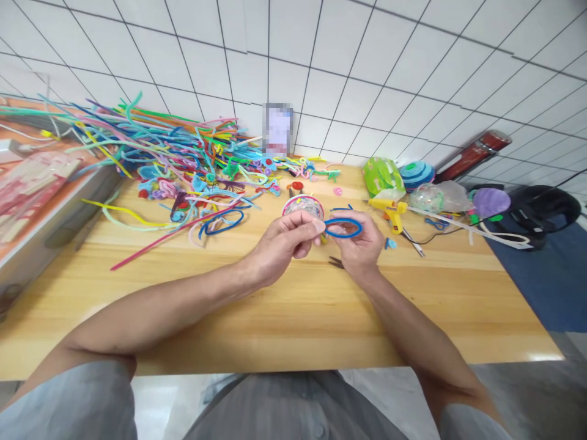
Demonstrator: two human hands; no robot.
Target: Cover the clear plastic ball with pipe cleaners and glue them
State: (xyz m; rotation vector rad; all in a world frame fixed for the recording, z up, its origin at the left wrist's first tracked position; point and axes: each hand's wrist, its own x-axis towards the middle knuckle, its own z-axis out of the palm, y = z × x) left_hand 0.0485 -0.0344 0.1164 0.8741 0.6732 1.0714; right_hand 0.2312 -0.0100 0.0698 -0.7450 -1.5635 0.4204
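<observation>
A blue pipe cleaner (343,233), bent into a ring, is held up over the middle of the table. My left hand (293,237) pinches its left end between thumb and fingertips. Around the right part of the ring, my right hand (365,241) curls its fingers, some of them hidden behind it. Just behind my left hand is a round container (305,205) with a pink rim, partly covered by the fingers. Beneath my right hand, dark scissors or pliers tips (336,262) stick out on the wood.
Colourful pipe cleaners (183,146) are heaped at the back left. A yellow glue gun (393,214), a green packet (383,177) and a blue coiled disc (416,175) are at the right. A phone (278,129) leans on the tiled wall. An orange-topped box (55,208) borders the left.
</observation>
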